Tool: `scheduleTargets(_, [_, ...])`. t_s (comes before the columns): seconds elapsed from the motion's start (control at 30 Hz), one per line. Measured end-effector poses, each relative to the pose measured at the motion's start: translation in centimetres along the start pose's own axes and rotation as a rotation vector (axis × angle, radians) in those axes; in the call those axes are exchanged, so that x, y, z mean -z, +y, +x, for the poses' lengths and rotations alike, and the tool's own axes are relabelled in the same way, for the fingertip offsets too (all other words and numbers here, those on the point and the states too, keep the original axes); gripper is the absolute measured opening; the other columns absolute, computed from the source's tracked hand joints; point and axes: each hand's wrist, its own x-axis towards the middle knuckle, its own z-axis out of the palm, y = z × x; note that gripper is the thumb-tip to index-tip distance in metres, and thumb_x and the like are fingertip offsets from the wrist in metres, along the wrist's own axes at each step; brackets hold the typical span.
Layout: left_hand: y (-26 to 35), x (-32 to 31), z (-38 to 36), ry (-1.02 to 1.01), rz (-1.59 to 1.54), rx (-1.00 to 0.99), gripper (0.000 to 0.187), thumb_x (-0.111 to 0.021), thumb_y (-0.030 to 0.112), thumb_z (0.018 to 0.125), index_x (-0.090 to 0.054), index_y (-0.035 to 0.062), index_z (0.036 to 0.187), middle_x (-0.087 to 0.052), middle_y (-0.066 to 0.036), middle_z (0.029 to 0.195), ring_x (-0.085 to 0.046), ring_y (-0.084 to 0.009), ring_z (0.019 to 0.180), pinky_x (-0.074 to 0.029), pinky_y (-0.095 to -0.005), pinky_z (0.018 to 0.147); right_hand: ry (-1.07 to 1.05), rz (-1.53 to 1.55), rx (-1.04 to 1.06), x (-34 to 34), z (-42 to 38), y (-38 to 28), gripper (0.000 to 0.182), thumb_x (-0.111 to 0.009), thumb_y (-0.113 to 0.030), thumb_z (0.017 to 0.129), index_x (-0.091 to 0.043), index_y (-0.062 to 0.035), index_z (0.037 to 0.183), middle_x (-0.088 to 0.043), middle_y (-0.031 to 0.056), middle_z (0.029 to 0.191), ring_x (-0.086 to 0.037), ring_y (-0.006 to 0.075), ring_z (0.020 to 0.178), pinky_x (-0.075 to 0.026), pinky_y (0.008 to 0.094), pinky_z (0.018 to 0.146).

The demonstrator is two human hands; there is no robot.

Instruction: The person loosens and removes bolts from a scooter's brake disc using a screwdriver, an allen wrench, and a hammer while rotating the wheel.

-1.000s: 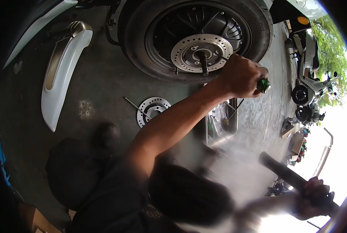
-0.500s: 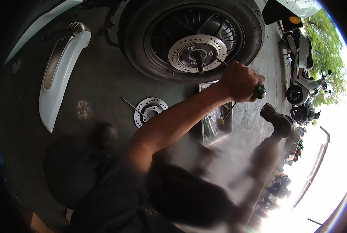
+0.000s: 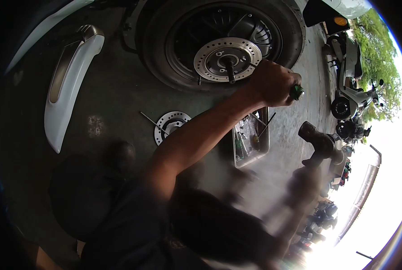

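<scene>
My left hand [image 3: 277,83] is closed round a screwdriver with a green handle [image 3: 297,92]. Its shaft reaches to the brake disc [image 3: 204,67] on the wheel hub, close to a bolt, though my fist hides part of it. Out of the disc's centre sticks a dark axle [image 3: 230,72]. To the right, my right hand [image 3: 303,180], smeared by motion, grips what looks like a hammer [image 3: 320,140], its head raised below and right of the screwdriver's end. A second brake disc [image 3: 162,125] lies on the floor, partly behind my left forearm.
Around the hub is a large black tyre [image 3: 158,58]. A metal tray [image 3: 267,146] with tools stands on the floor beneath my left arm. At left lies a white and bronze body panel [image 3: 65,96]. Parked scooters [image 3: 349,99] stand on the far right.
My left hand and the screwdriver have shifted slightly up and left. The hammer has turned and moved a little, with my right hand blurred in both frames.
</scene>
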Motion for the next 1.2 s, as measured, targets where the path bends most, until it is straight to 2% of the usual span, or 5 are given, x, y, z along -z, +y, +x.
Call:
scheduleTargets(0.43, [0.0, 0.1, 0.1, -0.021, -0.002, 0.007, 0.008, -0.069, 0.022, 0.068, -0.066, 0.0153, 0.068, -0.067, -0.002, 0.064, -0.067, -0.0236, 0.057, -0.052, -0.0383, 0.051, -0.018, 0.338, -0.379, -0.4, -0.1, -1.3, 0.041, -0.041, -0.04, 0.107, -0.054, -0.0022, 0.107, -0.045, -0.0015, 0.058, -0.037, 0.0041, 0.04, -0.027, 0.0202, 0.036])
scheduleTargets(0.8, [-0.4, 0.1, -0.3, 0.005, -0.048, -0.041, 0.01, -0.071, 0.022, 0.069, -0.063, 0.0162, 0.067, -0.066, -0.002, 0.065, -0.068, -0.0243, 0.06, -0.051, -0.0378, 0.051, 0.183, 0.221, -0.15, -4.1, 1.3, -4.7, 0.041, -0.044, -0.041, 0.105, -0.055, -0.0018, 0.109, -0.046, -0.0031, 0.06, -0.04, 0.0031, 0.046, -0.029, 0.0202, 0.041])
scheduleTargets(1.03, [-0.3, 0.4, -0.3, 0.062, -0.103, -0.034, 0.01, -0.072, 0.018, 0.066, -0.063, 0.0167, 0.07, -0.066, -0.001, 0.064, -0.068, -0.0229, 0.059, -0.05, -0.0375, 0.051, 0.088, 0.052, -0.088, -4.1, 2.9, -5.6, 0.033, -0.047, -0.033, 0.105, -0.056, -0.002, 0.106, -0.047, -0.0037, 0.062, -0.041, 0.0024, 0.051, -0.03, 0.0205, 0.046])
scheduleTargets(1.07, [-0.2, 0.2, -0.3, 0.062, -0.107, -0.037, 0.01, -0.072, 0.018, 0.066, -0.063, 0.0167, 0.07, -0.066, -0.001, 0.064, -0.068, -0.0229, 0.059, -0.05, -0.0375, 0.051, 0.096, 0.071, 0.051, -2.8, 3.2, -4.5, 0.035, -0.046, -0.035, 0.105, -0.055, -0.0015, 0.106, -0.048, -0.003, 0.061, -0.042, 0.0032, 0.049, -0.03, 0.0208, 0.045])
scheduleTargets(1.2, [-0.2, 0.1, -0.6, 0.026, -0.085, -0.04, 0.008, -0.071, 0.017, 0.066, -0.063, 0.0175, 0.069, -0.065, 0.0, 0.063, -0.067, -0.0219, 0.057, -0.05, -0.0362, 0.049, 0.536, 0.236, 0.275, 4.1, 3.6, -7.3, 0.051, -0.034, -0.049, 0.104, -0.053, -0.0015, 0.104, -0.044, 0.0031, 0.057, -0.039, 0.0086, 0.039, -0.034, 0.0237, 0.037])
